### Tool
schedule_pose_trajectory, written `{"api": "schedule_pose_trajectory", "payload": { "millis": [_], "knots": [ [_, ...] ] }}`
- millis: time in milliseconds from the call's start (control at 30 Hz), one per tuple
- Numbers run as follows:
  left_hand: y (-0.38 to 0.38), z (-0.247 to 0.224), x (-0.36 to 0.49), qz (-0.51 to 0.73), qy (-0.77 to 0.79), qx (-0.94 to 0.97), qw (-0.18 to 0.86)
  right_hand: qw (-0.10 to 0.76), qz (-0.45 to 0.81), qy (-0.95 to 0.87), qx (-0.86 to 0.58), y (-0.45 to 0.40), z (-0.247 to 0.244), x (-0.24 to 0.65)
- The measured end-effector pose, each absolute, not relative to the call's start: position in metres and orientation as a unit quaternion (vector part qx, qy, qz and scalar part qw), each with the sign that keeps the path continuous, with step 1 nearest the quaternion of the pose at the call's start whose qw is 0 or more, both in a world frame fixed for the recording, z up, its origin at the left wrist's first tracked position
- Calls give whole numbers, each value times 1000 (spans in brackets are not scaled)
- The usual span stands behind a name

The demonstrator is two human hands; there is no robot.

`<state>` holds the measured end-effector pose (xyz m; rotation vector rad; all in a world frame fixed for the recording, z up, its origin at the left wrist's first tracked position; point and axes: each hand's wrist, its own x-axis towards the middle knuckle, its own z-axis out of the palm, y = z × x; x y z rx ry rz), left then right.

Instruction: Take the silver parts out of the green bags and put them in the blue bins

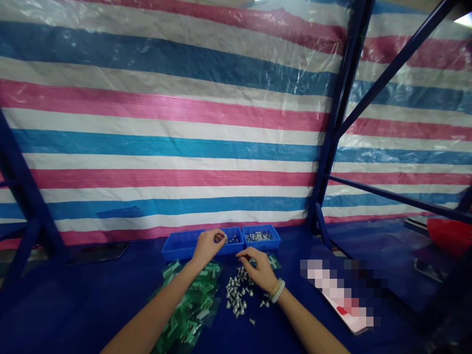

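Observation:
My left hand is over the long blue bin, thumb and fingertips drawn together in a pinch. Whatever small piece it may hold is too small to make out. Below and to the right, my right hand, with a beaded bracelet at the wrist, hovers at the upper edge of a pile of silvery screws. Its fingers point left, the thumb slightly apart, and nothing shows between them. Small metal parts lie in the long bin's right part, and more pieces fill the smaller blue bin.
Green-tinted plastic bags with small pieces are heaped beneath my left forearm. A dark flat object lies at the left; a partly blurred pale object lies at the right. Blue metal posts and a striped sheet stand behind.

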<state>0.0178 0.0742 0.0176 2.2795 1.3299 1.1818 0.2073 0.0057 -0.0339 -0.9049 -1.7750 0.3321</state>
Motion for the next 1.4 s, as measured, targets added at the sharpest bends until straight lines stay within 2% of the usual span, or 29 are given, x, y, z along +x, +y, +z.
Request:
{"api": "schedule_pose_trajectory", "payload": {
  "millis": [233,500,800,1067,1233,1400],
  "knots": [
    [68,16,14,403,445,789,133,545,135,-735,-381,7,-35,208],
    [19,2,0,168,355,912,116,548,123,-735,-379,5,-35,205],
    [16,-8,9,136,329,929,100,544,118,-741,-377,5,-35,204],
    [19,-11,7,178,362,907,120,547,123,-737,-377,3,-33,204],
    [18,-3,8,327,389,827,241,550,126,-741,-365,1,-32,202],
    [20,-10,9,389,382,755,364,534,164,-764,-323,-4,-26,197]
  ]
}}
